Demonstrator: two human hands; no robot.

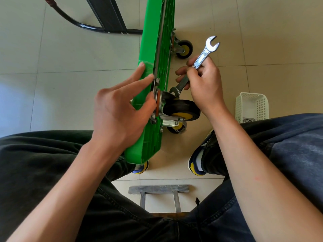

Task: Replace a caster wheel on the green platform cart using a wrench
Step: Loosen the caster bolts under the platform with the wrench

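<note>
Caster wheel [181,110]: black tyre, yellow hub, silver fork and top plate; sits against the underside of the cart deck, near the end closest to the person, between the two hands.

Green platform cart [153,49]: plastic deck stood on its long edge on the tiled floor [70,55], ribbed underside facing right. Second caster [183,48] at the far end; another small caster [176,127] just below the near one.

Wrench [197,65]: silver, double open-ended, tilted, upper jaw free in the air, lower jaw close to the caster's fork; whether it touches a nut cannot be told.

Right hand [204,81]: fingers and thumb curled round the wrench shaft at mid-length.

Left hand [120,109]: fingers straight and spread, tips resting along the deck's edge, thumb against the caster's mounting plate; nothing pinched.

White perforated basket [251,106]: on the floor at right, beside the person's knee, metal parts partly visible inside.

Black cart handle [97,23]: tubular, lying on the floor at upper left.

Grey stool frame [159,189]: below, between the person's legs.

Shoes [197,163]: blue, white and yellow, near the deck's end.
</note>
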